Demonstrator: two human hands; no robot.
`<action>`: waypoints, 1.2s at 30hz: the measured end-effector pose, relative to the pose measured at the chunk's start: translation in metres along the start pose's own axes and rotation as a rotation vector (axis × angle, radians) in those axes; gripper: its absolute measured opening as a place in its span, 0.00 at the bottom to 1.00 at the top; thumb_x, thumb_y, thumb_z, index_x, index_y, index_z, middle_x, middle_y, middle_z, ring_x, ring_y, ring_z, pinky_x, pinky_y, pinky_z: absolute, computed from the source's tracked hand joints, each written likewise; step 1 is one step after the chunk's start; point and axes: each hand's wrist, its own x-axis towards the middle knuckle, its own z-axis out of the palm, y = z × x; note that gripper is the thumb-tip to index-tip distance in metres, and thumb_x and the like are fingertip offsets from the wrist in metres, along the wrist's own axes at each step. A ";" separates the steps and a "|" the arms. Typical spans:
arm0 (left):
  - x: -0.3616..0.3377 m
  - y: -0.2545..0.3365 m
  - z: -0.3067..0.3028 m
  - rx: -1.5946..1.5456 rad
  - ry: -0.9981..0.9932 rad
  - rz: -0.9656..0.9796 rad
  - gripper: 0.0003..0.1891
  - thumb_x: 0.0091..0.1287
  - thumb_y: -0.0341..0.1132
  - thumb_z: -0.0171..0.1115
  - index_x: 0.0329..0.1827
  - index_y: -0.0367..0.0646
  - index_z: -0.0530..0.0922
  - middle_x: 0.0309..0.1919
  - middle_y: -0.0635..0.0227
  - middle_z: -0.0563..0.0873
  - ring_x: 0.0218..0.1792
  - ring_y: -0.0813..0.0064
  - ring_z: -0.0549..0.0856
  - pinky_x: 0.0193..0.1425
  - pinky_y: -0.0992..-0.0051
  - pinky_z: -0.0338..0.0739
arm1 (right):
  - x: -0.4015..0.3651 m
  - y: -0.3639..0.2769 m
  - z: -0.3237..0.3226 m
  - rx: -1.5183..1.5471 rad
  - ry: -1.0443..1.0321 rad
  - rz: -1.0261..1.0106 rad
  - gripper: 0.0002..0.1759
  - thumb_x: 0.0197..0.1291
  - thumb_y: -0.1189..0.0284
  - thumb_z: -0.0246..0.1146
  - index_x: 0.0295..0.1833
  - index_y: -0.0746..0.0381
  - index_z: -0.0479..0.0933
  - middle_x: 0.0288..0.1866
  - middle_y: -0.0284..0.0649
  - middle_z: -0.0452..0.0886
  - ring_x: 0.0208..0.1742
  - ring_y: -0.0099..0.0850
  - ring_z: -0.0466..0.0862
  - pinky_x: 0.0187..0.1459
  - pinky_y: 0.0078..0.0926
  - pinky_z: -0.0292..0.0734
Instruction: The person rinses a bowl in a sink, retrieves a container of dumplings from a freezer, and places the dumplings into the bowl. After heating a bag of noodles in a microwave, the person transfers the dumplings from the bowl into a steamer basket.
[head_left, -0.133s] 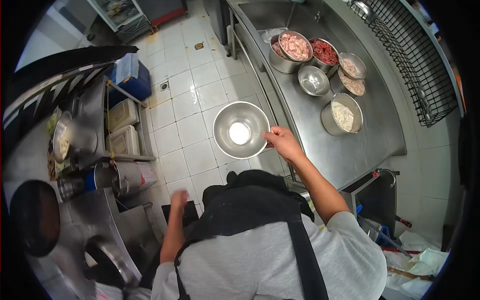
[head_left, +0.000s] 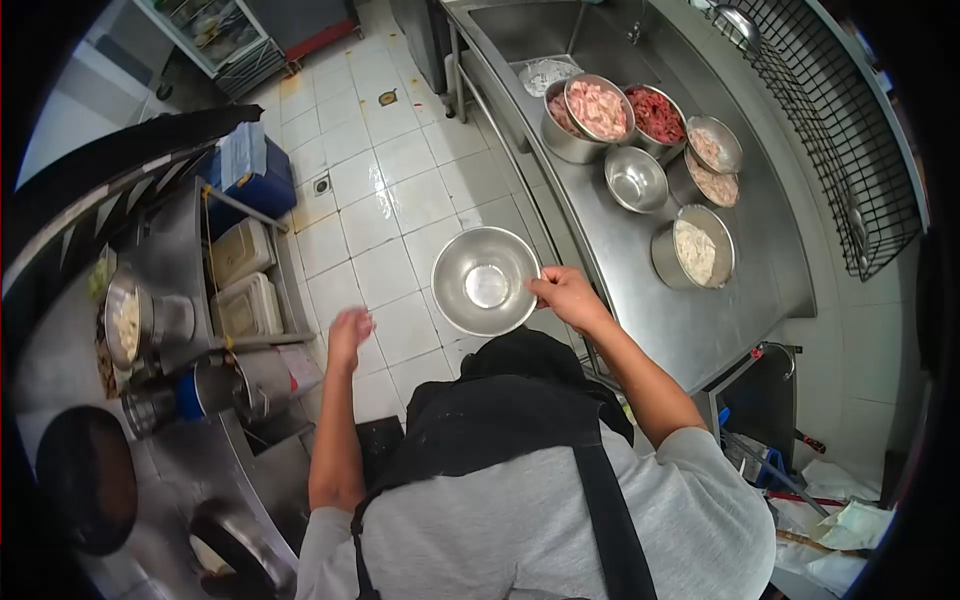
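My right hand (head_left: 568, 300) pinches the rim of a round steel bowl (head_left: 487, 281), held over the tiled floor in front of my apron. Apart from a bright reflection at its bottom, the bowl looks empty. Off to the left, my left hand (head_left: 348, 338) is raised above the floor with its fingers curled. Something pinkish shows at its fingertips, too blurred to tell. On the steel counter to the right are bowls of pale pink meat (head_left: 598, 108) and dark red meat (head_left: 656, 114), an empty bowl (head_left: 636, 180) and a pot of whitish paste (head_left: 695, 250).
A sink (head_left: 520, 45) is set into the far end of the counter (head_left: 640, 290). A wire rack (head_left: 810, 130) hangs at the right wall. On the left are a shelf with lidded tubs (head_left: 247, 303), a blue bin (head_left: 262, 180) and a bowl of pale food (head_left: 127, 325).
My left hand has risen and moved slightly forward. The bowl in my right hand appears a little lower in view. The surroundings have shifted slightly with the camera.
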 end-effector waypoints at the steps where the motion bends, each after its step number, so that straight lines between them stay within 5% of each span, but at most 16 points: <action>1: 0.013 0.051 0.032 0.025 -0.080 0.036 0.20 0.80 0.44 0.55 0.62 0.37 0.81 0.52 0.61 0.87 0.46 0.67 0.89 0.52 0.71 0.83 | 0.015 -0.007 -0.003 -0.055 0.000 0.025 0.22 0.68 0.66 0.70 0.23 0.59 0.71 0.22 0.29 0.74 0.26 0.19 0.72 0.31 0.24 0.69; 5: 0.055 0.178 0.122 0.077 -0.354 0.144 0.19 0.80 0.45 0.59 0.62 0.40 0.82 0.49 0.64 0.89 0.45 0.73 0.89 0.57 0.73 0.81 | 0.100 -0.047 -0.002 -0.154 -0.028 -0.070 0.22 0.67 0.64 0.70 0.24 0.62 0.72 0.21 0.30 0.74 0.25 0.20 0.70 0.29 0.29 0.68; 8: 0.088 0.210 0.145 0.252 -0.357 0.260 0.18 0.80 0.42 0.61 0.63 0.39 0.82 0.46 0.69 0.89 0.43 0.78 0.87 0.57 0.73 0.82 | 0.172 -0.080 -0.001 -0.264 -0.054 -0.192 0.23 0.64 0.63 0.71 0.23 0.65 0.72 0.19 0.37 0.72 0.24 0.25 0.70 0.28 0.35 0.68; 14: 0.136 0.292 0.153 0.060 -0.230 0.196 0.07 0.77 0.36 0.64 0.48 0.41 0.80 0.39 0.73 0.87 0.39 0.81 0.86 0.50 0.74 0.83 | 0.285 -0.167 0.007 -0.419 -0.149 -0.344 0.21 0.58 0.59 0.69 0.25 0.66 0.78 0.21 0.50 0.78 0.23 0.44 0.78 0.31 0.44 0.72; 21: 0.232 0.385 0.153 0.060 -0.428 -0.013 0.01 0.71 0.29 0.62 0.42 0.44 0.79 0.37 0.73 0.86 0.35 0.80 0.86 0.47 0.72 0.86 | 0.389 -0.229 0.005 -0.449 -0.139 -0.360 0.21 0.59 0.60 0.69 0.24 0.66 0.74 0.28 0.48 0.77 0.30 0.44 0.77 0.36 0.43 0.72; 26: 0.333 0.429 0.163 0.043 -0.535 -0.059 0.08 0.68 0.26 0.59 0.48 0.40 0.82 0.42 0.68 0.89 0.41 0.75 0.90 0.52 0.66 0.89 | 0.465 -0.287 0.001 -0.435 -0.120 -0.193 0.25 0.66 0.56 0.70 0.24 0.64 0.76 0.26 0.41 0.81 0.26 0.29 0.77 0.32 0.33 0.72; 32: 0.457 0.500 0.192 0.112 -0.590 -0.020 0.12 0.69 0.27 0.59 0.53 0.40 0.83 0.44 0.67 0.91 0.43 0.75 0.91 0.52 0.67 0.89 | 0.574 -0.323 -0.038 -0.130 0.052 -0.150 0.22 0.73 0.52 0.68 0.38 0.62 0.84 0.32 0.33 0.86 0.33 0.21 0.85 0.38 0.24 0.78; 36: 0.535 0.543 0.223 0.265 -0.633 0.003 0.10 0.68 0.28 0.60 0.51 0.42 0.82 0.43 0.70 0.90 0.41 0.78 0.88 0.50 0.72 0.87 | 0.629 -0.320 -0.106 0.131 0.233 -0.015 0.19 0.73 0.55 0.69 0.46 0.62 0.84 0.43 0.36 0.88 0.44 0.26 0.88 0.45 0.26 0.82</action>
